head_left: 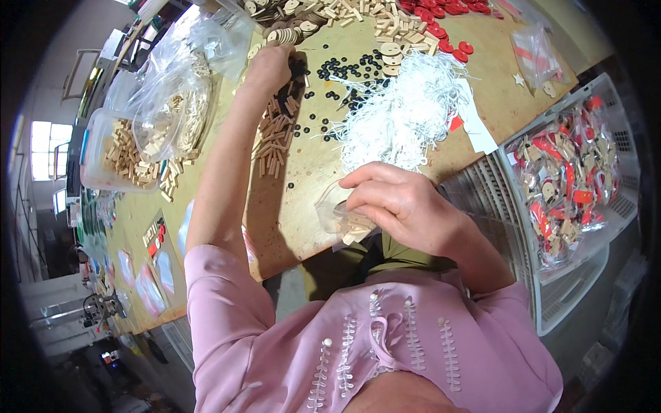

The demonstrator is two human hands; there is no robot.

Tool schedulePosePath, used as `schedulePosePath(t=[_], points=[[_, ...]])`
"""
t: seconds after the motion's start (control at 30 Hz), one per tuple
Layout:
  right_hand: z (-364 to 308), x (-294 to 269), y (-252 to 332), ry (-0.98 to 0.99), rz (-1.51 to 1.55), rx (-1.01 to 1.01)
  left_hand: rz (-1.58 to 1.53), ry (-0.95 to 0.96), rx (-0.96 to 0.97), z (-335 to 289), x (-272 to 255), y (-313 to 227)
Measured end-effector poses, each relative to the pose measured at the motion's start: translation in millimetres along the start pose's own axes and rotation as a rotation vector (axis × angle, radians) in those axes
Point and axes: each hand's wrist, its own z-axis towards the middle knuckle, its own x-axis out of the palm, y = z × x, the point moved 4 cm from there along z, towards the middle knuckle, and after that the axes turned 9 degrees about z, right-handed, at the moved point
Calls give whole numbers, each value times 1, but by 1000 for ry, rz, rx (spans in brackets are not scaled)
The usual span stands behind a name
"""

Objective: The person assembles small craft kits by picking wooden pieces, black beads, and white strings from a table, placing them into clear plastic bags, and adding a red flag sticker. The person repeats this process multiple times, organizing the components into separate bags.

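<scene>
L hand (pixel 270 67) reaches far across counter (pixel 482 89), grip clenched among black beads (pixel 348 69); R hand (pixel 406 206) near body pinches small clear bag (pixel 339 219) w/ wooden pieces, mouth facing the beads.

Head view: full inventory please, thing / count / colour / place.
Small clear plastic bag with wooden pieces: one, clear and tan, at the table's near edge, in the right hand's grip.
Short wooden sticks: many, tan, loose pile mid-table.
Small round black beads: many, black, scattered mid-table.
White string bundle: one heap, white, right of the beads.
Round wooden discs: many, tan, far side.
Red round pieces: many, red, far right.
Clear plastic tub of sticks: one, left.
White slotted crate of filled bags: one, right.
Wooden table: one, tan.
Left hand: reaching among the beads.
Right hand: holding the bag.
</scene>
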Motion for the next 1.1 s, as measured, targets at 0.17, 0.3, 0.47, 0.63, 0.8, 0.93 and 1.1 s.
schedulePosePath(t=[0.17, 0.3, 0.47, 0.63, 0.8, 0.93, 1.1], points=[[-4, -5, -6, -5, 2, 9, -430, 149, 111, -12, -10, -23], [-5, -4, -5, -1, -1, 10, -663, 304, 203, -38, -23, -55], [-7, -1, -2, 4, 9, -3, -612, 236, 250, -61, -40, -57], [-9, 3, 0, 34, 13, 16, -552, 269, 222, -75, -48, -64], [-8, 8, 0, 55, -7, 23, -301, 101, 79, -73, -45, -89], [-5, 12, 3, 75, -28, 28, -452, 92, 94, -67, -33, -106], [-7, 12, 2, 77, -53, 20, -398, 142, 137, -70, -45, -112]])
